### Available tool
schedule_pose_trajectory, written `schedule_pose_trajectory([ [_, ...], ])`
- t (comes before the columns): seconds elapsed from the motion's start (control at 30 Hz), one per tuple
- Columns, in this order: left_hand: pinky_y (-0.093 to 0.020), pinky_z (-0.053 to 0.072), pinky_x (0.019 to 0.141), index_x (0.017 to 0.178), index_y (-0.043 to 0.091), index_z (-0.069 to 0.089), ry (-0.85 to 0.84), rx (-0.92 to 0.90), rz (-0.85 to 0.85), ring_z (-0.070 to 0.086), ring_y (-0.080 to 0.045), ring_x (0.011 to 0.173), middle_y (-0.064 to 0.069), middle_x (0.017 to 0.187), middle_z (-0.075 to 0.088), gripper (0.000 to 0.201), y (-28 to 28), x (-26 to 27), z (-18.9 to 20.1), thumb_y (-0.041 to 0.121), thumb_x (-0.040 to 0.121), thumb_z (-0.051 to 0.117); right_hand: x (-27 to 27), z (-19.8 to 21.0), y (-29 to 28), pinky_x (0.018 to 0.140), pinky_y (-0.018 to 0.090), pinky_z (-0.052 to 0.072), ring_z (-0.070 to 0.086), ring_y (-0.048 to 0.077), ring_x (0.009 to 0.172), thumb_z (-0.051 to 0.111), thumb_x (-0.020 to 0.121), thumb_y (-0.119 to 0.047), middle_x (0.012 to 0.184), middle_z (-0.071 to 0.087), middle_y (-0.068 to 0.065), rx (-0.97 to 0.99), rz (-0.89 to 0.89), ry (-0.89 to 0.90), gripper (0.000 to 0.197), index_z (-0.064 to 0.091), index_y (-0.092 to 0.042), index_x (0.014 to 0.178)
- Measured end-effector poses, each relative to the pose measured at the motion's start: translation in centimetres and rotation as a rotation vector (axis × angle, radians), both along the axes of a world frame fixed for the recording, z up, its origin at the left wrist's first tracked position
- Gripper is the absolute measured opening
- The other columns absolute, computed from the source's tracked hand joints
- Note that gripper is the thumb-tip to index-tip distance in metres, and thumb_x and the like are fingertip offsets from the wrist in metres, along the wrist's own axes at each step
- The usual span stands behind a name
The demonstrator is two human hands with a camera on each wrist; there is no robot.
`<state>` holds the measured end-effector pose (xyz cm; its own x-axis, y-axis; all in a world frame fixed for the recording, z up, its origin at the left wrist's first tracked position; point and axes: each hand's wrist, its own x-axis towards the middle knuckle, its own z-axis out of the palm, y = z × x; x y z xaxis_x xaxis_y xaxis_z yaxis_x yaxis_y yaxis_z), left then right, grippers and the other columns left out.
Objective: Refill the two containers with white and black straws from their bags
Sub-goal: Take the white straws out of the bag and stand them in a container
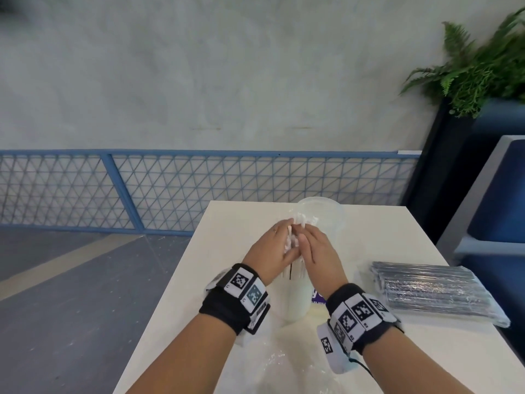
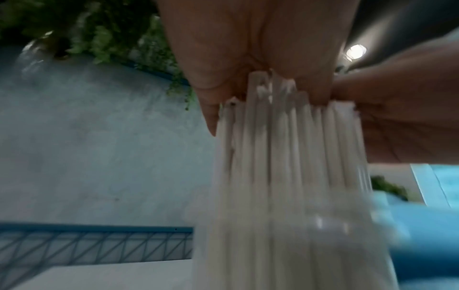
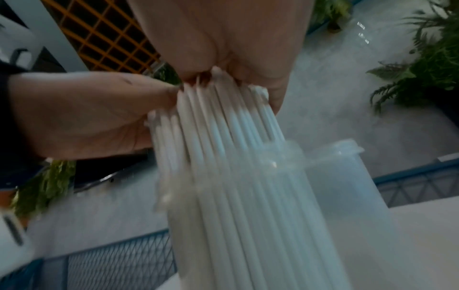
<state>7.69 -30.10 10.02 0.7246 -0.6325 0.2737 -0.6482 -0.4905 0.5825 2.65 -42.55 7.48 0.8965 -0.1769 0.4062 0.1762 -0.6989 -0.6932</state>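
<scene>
A bundle of white straws (image 1: 296, 270) (image 2: 285, 166) (image 3: 223, 147) stands upright in a clear container (image 1: 297, 300) (image 3: 248, 225) at the middle of the white table (image 1: 383, 243). My left hand (image 1: 272, 247) (image 2: 248, 39) and right hand (image 1: 316, 248) (image 3: 218, 35) press on the straw tops from both sides with straight fingers. A second clear container (image 1: 322, 213) (image 3: 347, 176) stands empty just behind. The bag of black straws (image 1: 426, 288) lies flat to the right.
A crumpled clear plastic bag (image 1: 284, 365) lies on the table's near side between my forearms. A blue mesh railing (image 1: 170, 189) runs behind the table. A fern planter (image 1: 477, 69) and a blue seat (image 1: 500, 200) stand at the right.
</scene>
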Motion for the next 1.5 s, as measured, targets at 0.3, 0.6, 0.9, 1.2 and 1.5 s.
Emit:
schedule_pose_trajectory([
  [0.3,-0.044,0.01,0.12,0.149,0.024,0.008,-0.103,0.184,-0.069,0.001,-0.008,0.146,0.007,0.159,0.005,0.054,0.7,0.9,-0.3,0.038,0.1,0.025,0.0,0.0,-0.9,0.107,0.037,0.038,0.042,0.016,0.129,0.009,0.09,-0.059,0.142,0.044,0.0,-0.3,-0.022,0.024,0.072,0.044,-0.016,0.136],
  [0.6,-0.027,0.018,0.117,0.148,0.026,-0.007,0.406,-0.144,0.019,0.014,-0.007,0.143,0.007,0.156,0.01,0.129,2.8,2.4,-1.9,0.046,0.057,0.084,-0.5,0.6,-1.7,0.106,0.022,0.023,0.018,0.007,0.138,0.076,0.071,-0.036,0.154,0.009,-0.002,0.309,-0.004,0.083,0.102,0.009,-0.024,0.147],
  [0.9,-0.045,0.048,0.099,0.119,0.03,0.044,0.584,-0.391,0.001,0.057,-0.018,0.118,0.0,0.123,0.06,0.085,0.6,2.7,-5.0,0.034,0.045,0.086,0.6,-0.6,-1.6,0.079,0.007,0.037,0.054,0.014,0.114,0.079,0.07,-0.016,0.119,0.056,-0.008,0.311,0.105,0.243,0.078,0.035,-0.025,0.132],
  [1.2,-0.031,0.051,0.092,0.117,0.022,0.051,0.485,-0.371,0.023,0.061,-0.011,0.109,0.003,0.116,0.064,0.073,0.7,2.9,-2.4,0.03,0.053,0.086,0.8,0.8,-1.2,0.088,0.009,0.037,0.048,0.007,0.107,0.079,0.069,-0.015,0.119,0.048,-0.007,0.322,0.065,-0.007,0.072,0.039,-0.032,0.127],
  [1.5,-0.028,0.012,0.118,0.148,0.017,0.001,0.289,-0.096,0.208,-0.008,-0.008,0.143,0.006,0.154,-0.014,0.126,2.3,-0.2,-2.1,0.037,0.057,0.086,-0.6,-1.3,-0.7,0.105,0.01,0.022,0.023,0.002,0.132,0.073,0.075,-0.035,0.143,0.023,0.0,0.189,-0.032,-0.09,0.083,0.026,-0.022,0.142],
])
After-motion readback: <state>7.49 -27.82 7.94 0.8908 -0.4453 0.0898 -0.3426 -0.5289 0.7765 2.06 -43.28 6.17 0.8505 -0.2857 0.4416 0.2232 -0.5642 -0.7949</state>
